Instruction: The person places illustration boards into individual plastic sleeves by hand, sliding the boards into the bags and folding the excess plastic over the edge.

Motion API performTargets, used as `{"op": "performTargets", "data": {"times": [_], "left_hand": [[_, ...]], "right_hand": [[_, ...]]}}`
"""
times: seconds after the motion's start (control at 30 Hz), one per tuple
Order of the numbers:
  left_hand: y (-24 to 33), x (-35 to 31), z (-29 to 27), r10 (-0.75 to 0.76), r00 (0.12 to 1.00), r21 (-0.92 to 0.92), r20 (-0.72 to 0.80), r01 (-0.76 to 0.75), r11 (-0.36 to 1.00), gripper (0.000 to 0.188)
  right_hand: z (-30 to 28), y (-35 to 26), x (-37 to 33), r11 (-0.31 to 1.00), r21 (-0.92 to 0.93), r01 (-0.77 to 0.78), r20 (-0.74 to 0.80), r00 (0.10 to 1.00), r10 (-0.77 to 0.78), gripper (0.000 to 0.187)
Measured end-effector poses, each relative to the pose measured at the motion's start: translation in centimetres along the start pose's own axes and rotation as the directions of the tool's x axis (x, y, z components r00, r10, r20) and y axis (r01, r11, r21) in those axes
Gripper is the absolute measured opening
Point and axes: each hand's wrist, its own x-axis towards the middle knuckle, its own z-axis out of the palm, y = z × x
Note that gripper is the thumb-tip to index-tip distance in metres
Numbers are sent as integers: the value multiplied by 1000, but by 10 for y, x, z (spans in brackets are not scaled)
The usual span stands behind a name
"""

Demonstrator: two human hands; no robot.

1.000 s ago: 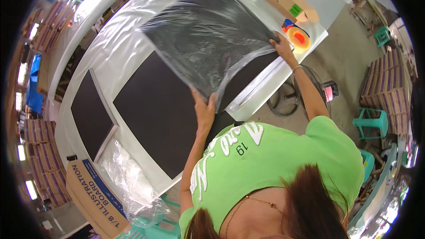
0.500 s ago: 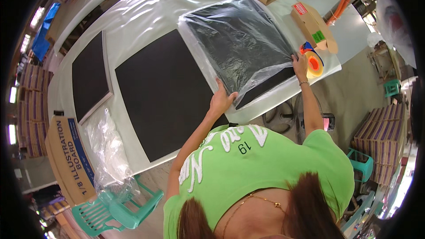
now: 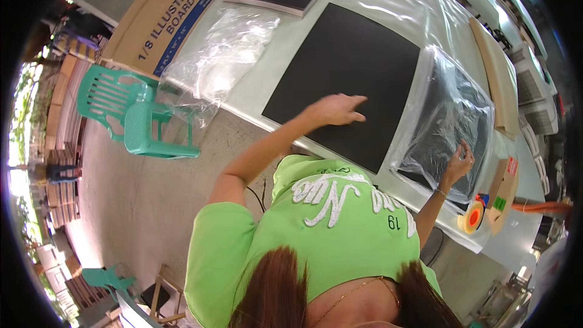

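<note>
Sheet (image 3: 358,61) on table (image 3: 267,76), bag (image 3: 449,100) right, tape (image 3: 466,222) farther right

A smooth, pale grey concrete floor (image 3: 146,218) spreads below a broad white bench (image 3: 264,79), whose glossy covering shows streaks of reflected light toward its far side. Just beside the bench on the left stands a teal-green plastic chair (image 3: 109,94) with a slatted back. A light-brown wooden frame (image 3: 158,291) sits at the lower left. Along the left rim, brown striped stacks (image 3: 61,197) stand near bright white glare mixed with leafy green foliage (image 3: 23,225).
</note>
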Motion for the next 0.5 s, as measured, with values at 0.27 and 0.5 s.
{"op": "performTargets", "data": {"times": [0.27,0.5], "left_hand": [[-111,-196,-115,-647,608,326,-460,794,514,25],[-250,-244,-124,-422,639,165,-643,654,739,26]], "right_hand": [[23,-90,7,949,316,-23,151,988,-27,17],[55,-148,-7,904,419,84,209,960,-187,16]]}}
